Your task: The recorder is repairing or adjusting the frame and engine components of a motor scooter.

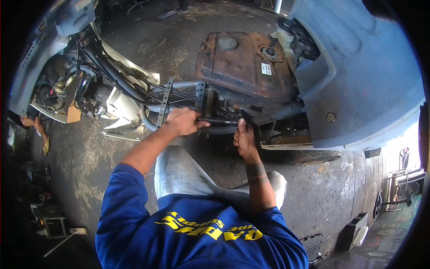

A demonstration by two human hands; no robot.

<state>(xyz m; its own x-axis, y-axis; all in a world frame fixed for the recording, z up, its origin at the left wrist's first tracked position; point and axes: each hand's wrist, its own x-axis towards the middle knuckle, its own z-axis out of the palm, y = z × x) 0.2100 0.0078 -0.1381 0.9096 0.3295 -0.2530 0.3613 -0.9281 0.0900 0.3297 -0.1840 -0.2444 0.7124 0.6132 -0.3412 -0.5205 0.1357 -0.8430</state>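
My left hand (182,121) is closed on the left part of a long black tube (218,121), just below the vehicle's drilled metal crossbars (200,94). My right hand (242,136) grips the same black piece at its right, thumb raised, beside dark hoses partly hidden under a rusty fuel tank (242,74). Tube and hands are over the lower rail of the stripped frame (148,123), where cables and pipes run leftward.
A pale blue body panel (358,80) fills the right, above a tyre (316,157). White fairings (118,105) and exposed engine parts (96,96) sit left. My bent legs are below the frame. A metal rack (394,193) stands far right; someone's feet (168,12) show at the back.
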